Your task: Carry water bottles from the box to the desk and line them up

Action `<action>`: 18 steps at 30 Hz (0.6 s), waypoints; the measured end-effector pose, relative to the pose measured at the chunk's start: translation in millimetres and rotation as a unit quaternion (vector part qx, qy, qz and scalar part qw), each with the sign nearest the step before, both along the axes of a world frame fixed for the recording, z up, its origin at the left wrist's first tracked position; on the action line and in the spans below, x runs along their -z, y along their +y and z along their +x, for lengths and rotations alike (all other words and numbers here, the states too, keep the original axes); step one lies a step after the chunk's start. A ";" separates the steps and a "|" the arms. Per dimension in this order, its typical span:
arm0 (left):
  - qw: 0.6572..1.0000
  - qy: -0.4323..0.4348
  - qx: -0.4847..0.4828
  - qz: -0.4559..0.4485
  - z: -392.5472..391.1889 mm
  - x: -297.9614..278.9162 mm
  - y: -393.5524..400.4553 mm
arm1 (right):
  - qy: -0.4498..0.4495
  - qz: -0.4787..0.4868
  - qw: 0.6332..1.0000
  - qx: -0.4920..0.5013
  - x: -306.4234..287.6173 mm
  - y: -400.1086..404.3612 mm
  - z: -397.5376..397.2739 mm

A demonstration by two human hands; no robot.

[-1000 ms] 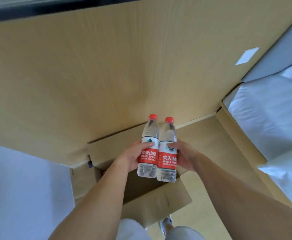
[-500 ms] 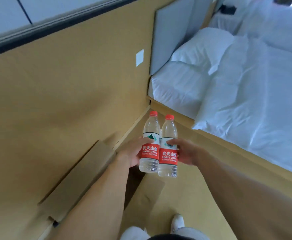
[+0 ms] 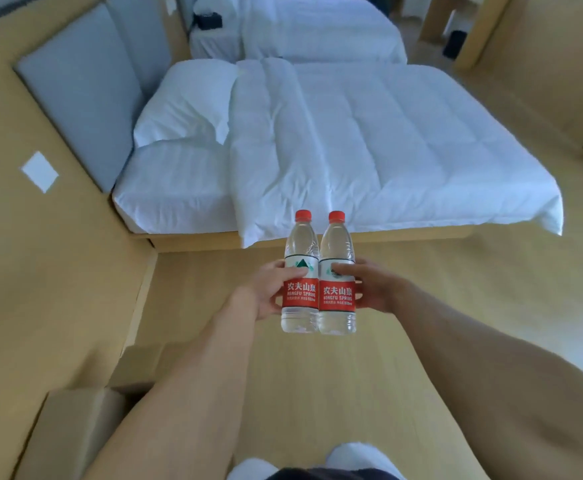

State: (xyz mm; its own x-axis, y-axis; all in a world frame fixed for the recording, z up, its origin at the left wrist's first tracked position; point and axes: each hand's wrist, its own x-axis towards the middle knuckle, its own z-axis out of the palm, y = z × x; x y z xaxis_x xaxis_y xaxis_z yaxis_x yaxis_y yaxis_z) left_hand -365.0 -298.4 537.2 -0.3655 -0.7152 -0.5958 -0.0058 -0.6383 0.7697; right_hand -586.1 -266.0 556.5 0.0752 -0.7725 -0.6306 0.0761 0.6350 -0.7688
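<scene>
Red-capped bottles (image 3: 317,271) upright, touching; left hand (image 3: 269,289), right hand (image 3: 369,285) gripping them.

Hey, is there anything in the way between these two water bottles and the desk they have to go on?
That cannot be judged: no desk shows in this view. The left hand holds the left bottle and the right hand the right bottle, upright, above bare floor. A bed lies straight ahead.

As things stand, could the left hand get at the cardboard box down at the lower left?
Probably not right away. The left hand grips the left bottle, held out in front, pressed against the right bottle. The cardboard box sits low beside the left forearm, nothing blocking it, but the hand is occupied.
</scene>
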 end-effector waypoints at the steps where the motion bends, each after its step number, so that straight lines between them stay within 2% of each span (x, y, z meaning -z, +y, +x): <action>1: 1.000 -0.006 0.016 0.000 -22.1 -1.8 1.1 | 0.000 0.000 1.000 0.018 -0.2 7.9 -21.1; 11: 0.983 -0.018 0.183 -0.019 -241.8 -16.4 24.1 | 0.001 -0.003 0.986 0.166 -8.4 101.1 -218.2; 18: 0.952 -0.008 0.302 -0.051 -383.3 -25.1 46.3 | 0.012 -0.016 0.955 0.294 -21.2 165.1 -324.7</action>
